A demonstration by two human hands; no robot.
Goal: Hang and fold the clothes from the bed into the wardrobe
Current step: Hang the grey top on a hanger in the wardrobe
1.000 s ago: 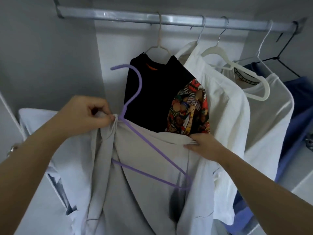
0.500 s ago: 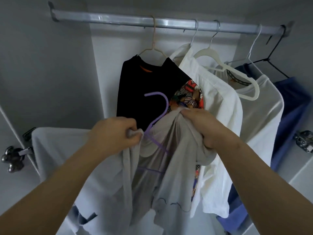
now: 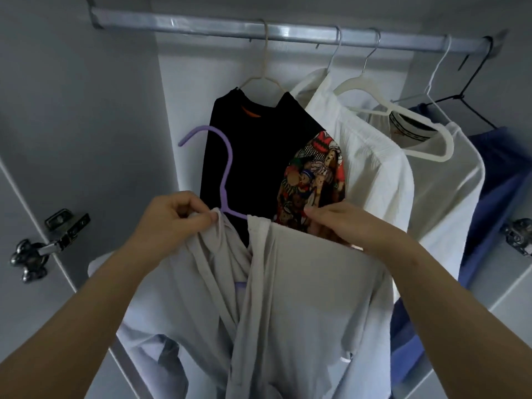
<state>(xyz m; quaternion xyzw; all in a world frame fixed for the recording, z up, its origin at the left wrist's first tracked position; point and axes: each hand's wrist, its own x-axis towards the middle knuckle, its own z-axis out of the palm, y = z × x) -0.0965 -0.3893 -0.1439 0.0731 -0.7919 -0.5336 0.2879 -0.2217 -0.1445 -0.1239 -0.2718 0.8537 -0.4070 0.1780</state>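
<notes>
A pale grey garment hangs in front of me on a purple hanger, whose hook stands free below the wardrobe rail. My left hand pinches the garment's left neck edge beside the hanger's neck. My right hand grips the cloth at the right shoulder. Most of the hanger's frame is hidden under the cloth.
On the rail hang a black shirt with a colourful print, a white shirt, a sheer white top and a blue garment. Metal door hinges sit at left and right. Rail space lies left of the black shirt.
The garment's shoulders have been spread out over the hanger. My hands have moved apart, and the purple hook stands higher and further left than half a second ago.
</notes>
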